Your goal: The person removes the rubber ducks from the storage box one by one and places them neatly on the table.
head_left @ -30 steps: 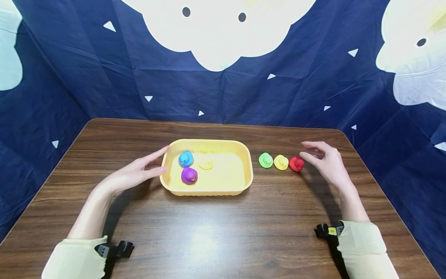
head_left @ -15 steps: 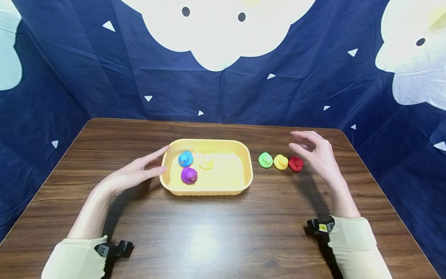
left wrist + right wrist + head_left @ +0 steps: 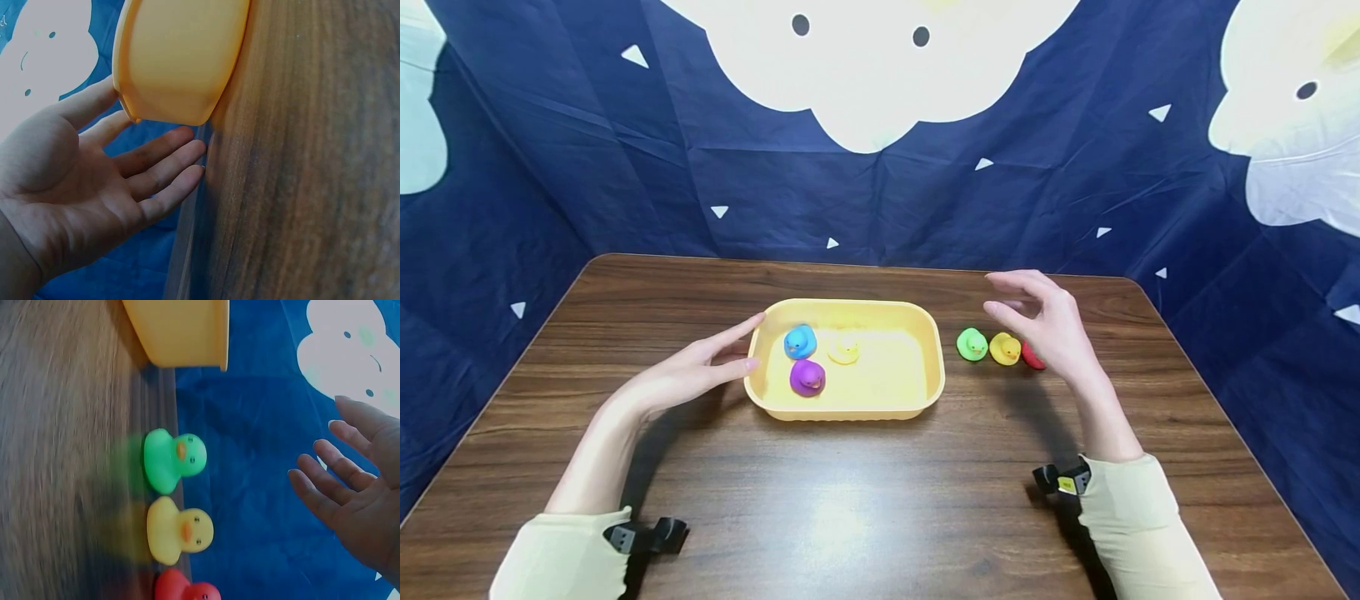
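Observation:
A yellow bin (image 3: 880, 408) stands mid-table and holds a blue rubber duck (image 3: 800, 342), a purple rubber duck (image 3: 807, 378) and a pale yellow rubber duck (image 3: 844, 351). My left hand (image 3: 688, 371) touches the bin's left end with thumb and forefinger at the rim; its other fingers extend below the rim in the left wrist view. Right of the bin, a green rubber duck (image 3: 165, 460), a yellow rubber duck (image 3: 172, 531) and a red rubber duck (image 3: 181, 587) form a row. Above that row hovers my right hand (image 3: 1043, 321), fingers loosely bent and holding nothing. It partly hides the red duck in the head view.
The brown wooden table (image 3: 850, 517) has a raised-looking far edge against a dark blue cloth backdrop (image 3: 760, 183) with white cloud shapes. Each sleeve carries a black wrist camera, one on the left (image 3: 651, 536) and one on the right (image 3: 1063, 481).
My right hand has moved left and slightly away from me, from beside the red duck to above the row. The left hand, bin and ducks have stayed put.

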`<action>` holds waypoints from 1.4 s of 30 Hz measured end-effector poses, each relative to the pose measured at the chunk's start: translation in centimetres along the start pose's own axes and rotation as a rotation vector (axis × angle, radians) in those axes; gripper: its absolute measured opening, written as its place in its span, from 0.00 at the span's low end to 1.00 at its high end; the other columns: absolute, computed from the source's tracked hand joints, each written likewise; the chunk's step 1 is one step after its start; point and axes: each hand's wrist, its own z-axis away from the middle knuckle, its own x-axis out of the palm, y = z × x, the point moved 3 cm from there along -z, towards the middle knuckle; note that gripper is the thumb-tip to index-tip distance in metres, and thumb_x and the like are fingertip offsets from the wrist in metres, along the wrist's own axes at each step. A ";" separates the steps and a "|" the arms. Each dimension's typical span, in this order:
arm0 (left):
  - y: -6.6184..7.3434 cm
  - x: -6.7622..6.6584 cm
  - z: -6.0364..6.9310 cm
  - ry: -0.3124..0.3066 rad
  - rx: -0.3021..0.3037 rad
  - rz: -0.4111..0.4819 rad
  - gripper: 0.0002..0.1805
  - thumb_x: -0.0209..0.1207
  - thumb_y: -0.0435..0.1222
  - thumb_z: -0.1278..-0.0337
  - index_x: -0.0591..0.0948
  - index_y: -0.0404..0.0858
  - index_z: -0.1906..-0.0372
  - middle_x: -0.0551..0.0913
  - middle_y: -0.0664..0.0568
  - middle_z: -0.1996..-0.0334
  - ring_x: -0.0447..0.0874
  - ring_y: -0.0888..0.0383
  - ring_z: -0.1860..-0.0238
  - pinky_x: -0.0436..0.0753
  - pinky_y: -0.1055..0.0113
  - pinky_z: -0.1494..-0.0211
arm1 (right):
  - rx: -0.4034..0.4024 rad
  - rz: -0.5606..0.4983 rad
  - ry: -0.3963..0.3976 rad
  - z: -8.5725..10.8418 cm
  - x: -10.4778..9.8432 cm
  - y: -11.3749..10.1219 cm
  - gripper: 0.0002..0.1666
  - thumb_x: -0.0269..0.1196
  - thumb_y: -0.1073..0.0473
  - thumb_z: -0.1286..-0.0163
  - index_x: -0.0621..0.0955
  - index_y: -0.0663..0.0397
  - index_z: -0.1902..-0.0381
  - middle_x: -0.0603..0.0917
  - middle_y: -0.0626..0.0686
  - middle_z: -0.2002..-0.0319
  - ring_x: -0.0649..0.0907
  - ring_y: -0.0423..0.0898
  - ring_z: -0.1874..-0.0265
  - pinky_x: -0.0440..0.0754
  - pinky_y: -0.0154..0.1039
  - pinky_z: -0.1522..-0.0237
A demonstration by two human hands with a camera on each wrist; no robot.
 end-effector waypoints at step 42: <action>-0.1 0.0 -0.1 -0.004 0.014 0.009 0.40 0.54 0.50 0.23 0.49 0.57 0.16 0.64 0.41 0.21 0.65 0.41 0.23 0.65 0.40 0.26 | -0.111 -0.055 -0.187 -2.4 9.2 -4.1 0.22 0.73 0.59 0.34 0.86 0.49 0.42 0.86 0.52 0.44 0.84 0.52 0.42 0.85 0.45 0.42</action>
